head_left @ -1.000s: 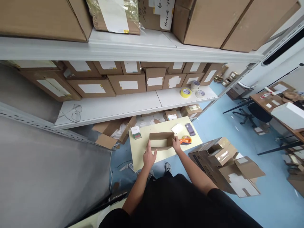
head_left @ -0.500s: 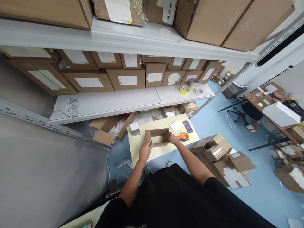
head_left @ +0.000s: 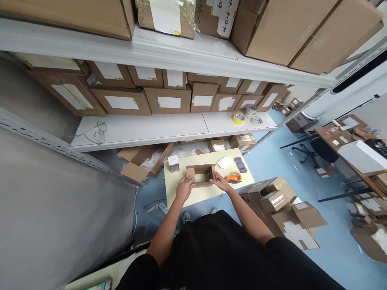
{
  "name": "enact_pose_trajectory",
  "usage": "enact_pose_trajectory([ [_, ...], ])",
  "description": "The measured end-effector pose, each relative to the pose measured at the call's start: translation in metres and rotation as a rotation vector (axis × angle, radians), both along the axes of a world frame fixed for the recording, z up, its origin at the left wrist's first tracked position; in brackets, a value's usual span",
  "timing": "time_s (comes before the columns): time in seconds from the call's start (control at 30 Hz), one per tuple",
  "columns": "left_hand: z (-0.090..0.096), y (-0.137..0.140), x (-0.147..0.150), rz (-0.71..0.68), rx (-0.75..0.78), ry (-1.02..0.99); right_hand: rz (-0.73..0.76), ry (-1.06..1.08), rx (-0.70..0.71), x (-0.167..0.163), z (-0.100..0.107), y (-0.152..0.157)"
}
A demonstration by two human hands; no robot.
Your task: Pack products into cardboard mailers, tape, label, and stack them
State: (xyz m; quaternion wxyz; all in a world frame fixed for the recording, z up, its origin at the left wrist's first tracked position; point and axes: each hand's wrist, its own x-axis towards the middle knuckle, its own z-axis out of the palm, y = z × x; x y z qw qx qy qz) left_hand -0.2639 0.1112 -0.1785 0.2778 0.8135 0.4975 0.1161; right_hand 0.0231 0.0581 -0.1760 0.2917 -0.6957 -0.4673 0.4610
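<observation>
A small open cardboard box (head_left: pixel 202 185) stands on the pale yellow table (head_left: pixel 176 197), and the table's yellow shows through its inside. My left hand (head_left: pixel 185 188) grips its near left corner, fingers bent over the edge by a folded-in flap. At the opposite end, my right hand (head_left: pixel 221 182) holds the near right corner, thumb along the near side and fingers up by the end wall. Right of that hand lies an orange tape dispenser (head_left: pixel 234 177). White cards (head_left: pixel 224 162) rest behind it.
A small white and green box (head_left: pixel 173 163) stands at the table's back left. A shelf rack (head_left: pixel 151 131) with labelled cartons and tape rolls (head_left: pixel 238 118) rises beyond the table. Open cartons (head_left: pixel 278 197) sit on the floor at right, another (head_left: pixel 145 161) at left.
The left end flap now lies folded inward over the box. My left fingers have curled more over that end, and my right hand has shifted lower along the right corner.
</observation>
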Motion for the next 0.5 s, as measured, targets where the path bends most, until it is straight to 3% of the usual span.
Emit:
enact_pose_trajectory([
  [0.23,0.008,0.001,0.003,0.049,-0.037,0.053,0.139,-0.074,0.117,0.007,0.004,0.004],
  [0.5,0.008,0.013,0.004,0.049,-0.062,0.106,0.112,-0.278,0.055,0.005,0.002,0.015],
])
